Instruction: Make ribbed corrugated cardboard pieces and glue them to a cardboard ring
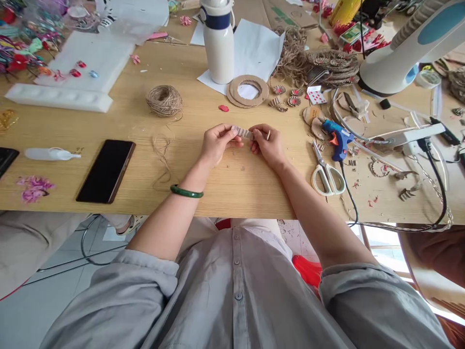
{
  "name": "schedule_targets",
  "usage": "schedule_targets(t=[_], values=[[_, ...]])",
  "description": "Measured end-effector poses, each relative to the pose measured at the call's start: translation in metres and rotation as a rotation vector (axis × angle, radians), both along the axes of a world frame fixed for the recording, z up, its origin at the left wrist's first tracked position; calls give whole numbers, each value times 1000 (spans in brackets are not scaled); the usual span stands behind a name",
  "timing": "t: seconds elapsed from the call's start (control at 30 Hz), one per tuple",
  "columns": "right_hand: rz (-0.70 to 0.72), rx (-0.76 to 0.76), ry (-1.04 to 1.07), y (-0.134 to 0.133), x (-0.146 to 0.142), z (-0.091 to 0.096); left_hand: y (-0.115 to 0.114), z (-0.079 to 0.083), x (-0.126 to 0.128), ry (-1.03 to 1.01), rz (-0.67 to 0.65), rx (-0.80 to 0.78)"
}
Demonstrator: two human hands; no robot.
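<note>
A small strip of corrugated cardboard (pixel 242 132) is held above the middle of the wooden table (pixel 232 189). My left hand (pixel 217 143) pinches its left end, and a green bangle sits on that wrist. My right hand (pixel 267 141) pinches its right end with curled fingers. Both hands hover just over the tabletop, close together.
Around the hands lie a ball of twine (pixel 164 100), a black phone (pixel 106 170), a white bottle (pixel 218 41), cardboard rings (pixel 248 90), white-handled scissors (pixel 327 172), a blue glue gun (pixel 337 138) and a white fan base (pixel 395 63). White foam pieces (pixel 72 82) sit far left.
</note>
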State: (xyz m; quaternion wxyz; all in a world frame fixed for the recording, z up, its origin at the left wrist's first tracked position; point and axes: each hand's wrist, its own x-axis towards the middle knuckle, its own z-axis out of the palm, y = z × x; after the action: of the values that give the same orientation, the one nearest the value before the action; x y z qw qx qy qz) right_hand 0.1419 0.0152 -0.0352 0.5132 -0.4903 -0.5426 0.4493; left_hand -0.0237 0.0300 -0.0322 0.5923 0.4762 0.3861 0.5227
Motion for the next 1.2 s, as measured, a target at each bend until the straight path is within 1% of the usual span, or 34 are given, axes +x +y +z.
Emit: schedule_targets(t=[0.17, 0.37, 0.57, 0.67, 0.9, 1.2], values=[[1, 26, -57, 1, 0, -2, -1, -2, 2, 40, 29, 26], [10, 51, -43, 2, 0, -3, -2, -6, 5, 99, 24, 90], [-2, 39, -32, 1, -1, -1, -5, -3, 7, 181, 32, 101], [-1, 40, -29, 0, -1, 1, -5, -4, 7, 188, 37, 98], [-11, 25, -51, -1, 0, 0, -1, -12, 4, 201, -5, 120], [-18, -1, -22, 0, 0, 0, -3, -9, 7, 178, -7, 116]])
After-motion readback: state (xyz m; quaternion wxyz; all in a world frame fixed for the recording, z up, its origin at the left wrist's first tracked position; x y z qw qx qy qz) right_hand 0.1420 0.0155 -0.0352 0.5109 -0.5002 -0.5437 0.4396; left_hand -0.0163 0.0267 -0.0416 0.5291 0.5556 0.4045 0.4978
